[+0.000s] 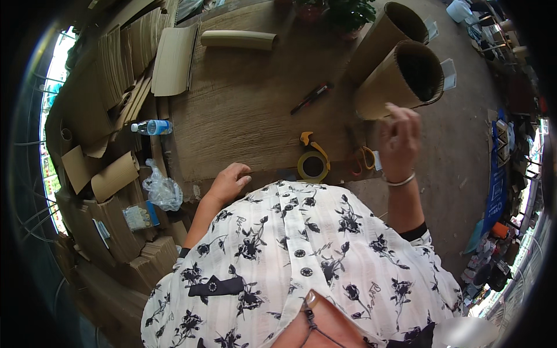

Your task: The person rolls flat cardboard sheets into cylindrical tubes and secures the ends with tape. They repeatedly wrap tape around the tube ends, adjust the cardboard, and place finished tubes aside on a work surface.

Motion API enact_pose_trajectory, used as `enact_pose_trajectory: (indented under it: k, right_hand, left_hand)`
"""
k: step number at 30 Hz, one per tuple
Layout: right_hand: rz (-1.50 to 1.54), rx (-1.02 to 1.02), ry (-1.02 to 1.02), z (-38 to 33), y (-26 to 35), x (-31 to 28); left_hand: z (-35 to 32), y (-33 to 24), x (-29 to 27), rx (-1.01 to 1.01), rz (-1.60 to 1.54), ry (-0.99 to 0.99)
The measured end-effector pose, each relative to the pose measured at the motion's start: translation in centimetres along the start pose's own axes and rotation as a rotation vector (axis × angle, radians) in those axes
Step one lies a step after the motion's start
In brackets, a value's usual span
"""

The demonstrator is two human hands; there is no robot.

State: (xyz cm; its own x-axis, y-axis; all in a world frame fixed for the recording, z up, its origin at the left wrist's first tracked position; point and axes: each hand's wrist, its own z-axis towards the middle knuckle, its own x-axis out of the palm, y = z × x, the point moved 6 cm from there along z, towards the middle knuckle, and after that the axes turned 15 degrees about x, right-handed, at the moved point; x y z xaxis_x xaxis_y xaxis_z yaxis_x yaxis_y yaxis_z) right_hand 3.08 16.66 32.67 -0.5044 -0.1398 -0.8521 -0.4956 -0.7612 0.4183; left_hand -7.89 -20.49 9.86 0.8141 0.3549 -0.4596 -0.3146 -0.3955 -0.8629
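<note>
My left hand (230, 181) rests at the near edge of the wooden table, empty, with its fingers loosely bent and the thumb apart. My right hand (400, 142), a bangle at its wrist, is raised just in front of an upright cardboard tube (374, 95). Its fingers are half curled and apart, with nothing seen in them; whether they touch the tube I cannot tell. Between the hands lies a roll of tape (301, 169) on a yellow dispenser. Left of my right wrist are scissors (366, 159) with orange handles. A black and red utility knife (312, 97) lies farther back.
A second cardboard tube (371, 43) stands behind the first, near a potted plant (351, 14). At the back lies a rolled cardboard sheet (239, 40). Stacked cardboard (119, 64), a plastic bottle (152, 127) and a clear plastic bag (162, 188) are at the left.
</note>
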Motion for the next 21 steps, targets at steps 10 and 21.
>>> enact_pose_trajectory:
  k: [10,21]
  right_hand:
    - [-0.685,0.582,0.845,-16.6,-18.7,18.9]
    - [-0.625,0.692,0.646,-17.3,-26.1,14.4]
  left_hand:
    - [-1.2,4.6,2.1,-0.104,0.089,0.149]
    - [-1.0,16.0,-0.3,-0.201,-0.226,-0.027]
